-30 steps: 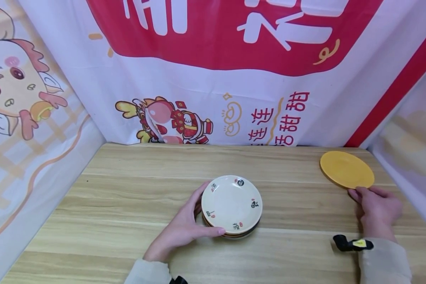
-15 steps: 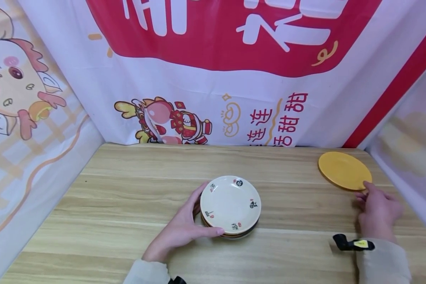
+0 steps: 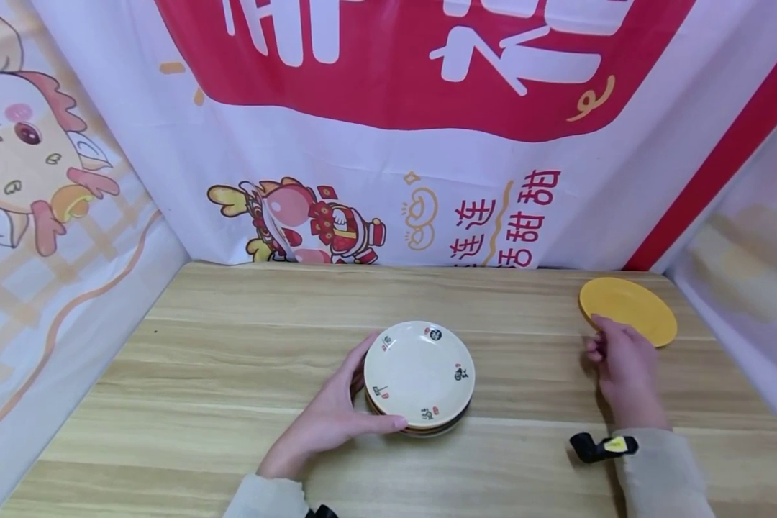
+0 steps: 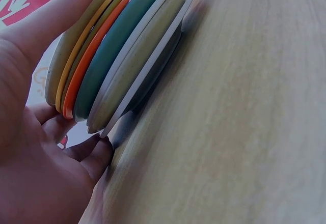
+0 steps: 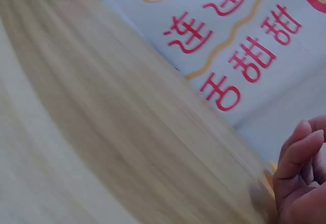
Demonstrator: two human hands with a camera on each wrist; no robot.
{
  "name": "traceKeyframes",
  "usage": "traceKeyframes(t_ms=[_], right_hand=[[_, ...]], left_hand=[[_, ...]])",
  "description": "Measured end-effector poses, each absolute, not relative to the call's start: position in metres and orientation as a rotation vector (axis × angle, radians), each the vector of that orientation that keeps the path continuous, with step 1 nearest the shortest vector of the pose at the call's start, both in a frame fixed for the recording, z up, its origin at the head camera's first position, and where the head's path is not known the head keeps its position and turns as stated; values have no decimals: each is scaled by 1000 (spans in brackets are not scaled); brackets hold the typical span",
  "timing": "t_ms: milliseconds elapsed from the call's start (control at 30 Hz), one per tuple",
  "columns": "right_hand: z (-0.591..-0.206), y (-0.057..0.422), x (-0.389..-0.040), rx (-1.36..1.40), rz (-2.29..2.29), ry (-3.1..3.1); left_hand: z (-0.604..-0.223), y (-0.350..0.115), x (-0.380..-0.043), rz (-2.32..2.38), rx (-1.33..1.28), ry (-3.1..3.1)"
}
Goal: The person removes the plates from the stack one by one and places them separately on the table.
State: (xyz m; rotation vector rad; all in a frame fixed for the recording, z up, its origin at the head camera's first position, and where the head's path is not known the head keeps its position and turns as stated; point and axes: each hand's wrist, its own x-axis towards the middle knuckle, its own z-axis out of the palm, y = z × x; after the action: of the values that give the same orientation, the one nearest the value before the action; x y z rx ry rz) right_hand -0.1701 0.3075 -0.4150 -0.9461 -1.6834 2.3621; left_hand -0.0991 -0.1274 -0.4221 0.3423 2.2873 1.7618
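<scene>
A stack of small round plates (image 3: pixel 419 374) stands on the wooden table, its top one cream with small black and red marks at the rim. My left hand (image 3: pixel 329 417) grips the stack's left side, thumb at the near edge and fingers behind. Seen from the left wrist, the stacked plates (image 4: pixel 114 56) show cream, yellow, orange, teal and white edges. A yellow plate (image 3: pixel 641 306) lies flat at the back right. My right hand (image 3: pixel 626 367) hovers at its near left edge, overlapping it in the head view. Its fingers (image 5: pixel 293 158) are loosely curled and hold nothing.
A printed white and red cloth (image 3: pixel 388 86) hangs behind the table, and cloth walls (image 3: pixel 103 237) flank it on both sides. Bare wood (image 3: pixel 524 345) lies between the stack and the yellow plate.
My right hand has let go of the yellow plate's near edge and moved left. The yellow plate stays at the back right. My left hand keeps its grip on the stack.
</scene>
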Motion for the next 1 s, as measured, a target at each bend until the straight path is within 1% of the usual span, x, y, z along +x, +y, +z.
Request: traceKeyframes(t_ms=[233,500,633,1000], right_hand=[[-414,274,-174,-748,2359,-2031],[-420,230,-171,-488,2275,-2336],[-421,214,-168,-430,2246,-2431],[-422,186,-160,-297,2255,-2545]], left_hand=[[-420,-128,-99,1761,345,2286],[-421,-127,-99,1768,347,2283],[-421,-126,-99,1772,335,2275],[-424,-128,-99,1830,407,2235]])
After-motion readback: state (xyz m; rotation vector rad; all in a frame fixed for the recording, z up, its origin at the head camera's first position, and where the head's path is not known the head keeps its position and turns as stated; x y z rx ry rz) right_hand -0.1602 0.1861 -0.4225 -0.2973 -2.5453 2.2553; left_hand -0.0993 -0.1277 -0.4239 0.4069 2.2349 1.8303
